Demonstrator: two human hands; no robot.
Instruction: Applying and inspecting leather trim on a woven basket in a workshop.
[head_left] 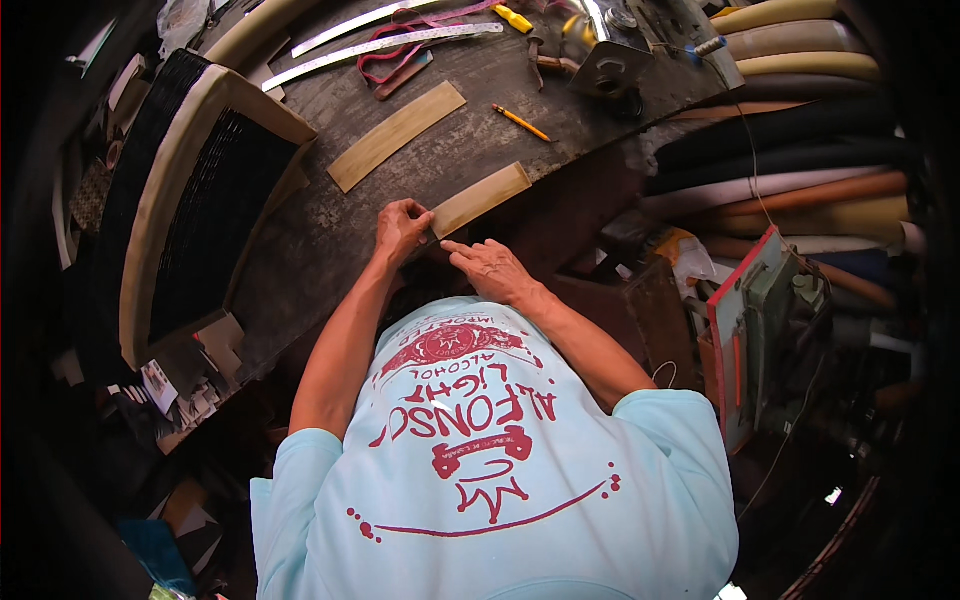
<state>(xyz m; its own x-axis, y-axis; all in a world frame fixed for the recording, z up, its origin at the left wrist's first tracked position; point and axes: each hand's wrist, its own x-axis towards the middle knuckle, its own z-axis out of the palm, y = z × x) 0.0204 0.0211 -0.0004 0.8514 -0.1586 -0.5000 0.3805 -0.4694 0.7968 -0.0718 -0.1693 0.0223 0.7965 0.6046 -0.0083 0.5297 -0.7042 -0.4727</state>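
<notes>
A tan strip [482,202] lies slantwise along the near edge of the dark workbench. At its left end my left hand [403,228] pinches the corner between thumb and bent fingers. Just below that end, my right hand [490,268] is at the bench edge. Its index finger stretches toward the strip's near corner, and the other fingers are loosely extended. Whether that fingertip touches the strip I cannot tell. Farther back lies a wider tan strip [398,137], flat on the bench. A yellow-orange pencil [522,123] rests to the right of it.
Metal rulers [380,54], a red strap [378,72] and a yellow-handled tool [513,18] lie at the back. A sewing machine [610,70] stands at the back right. A large tan-and-black panel [200,200] leans at left. Rolled material [790,130] is stacked at right.
</notes>
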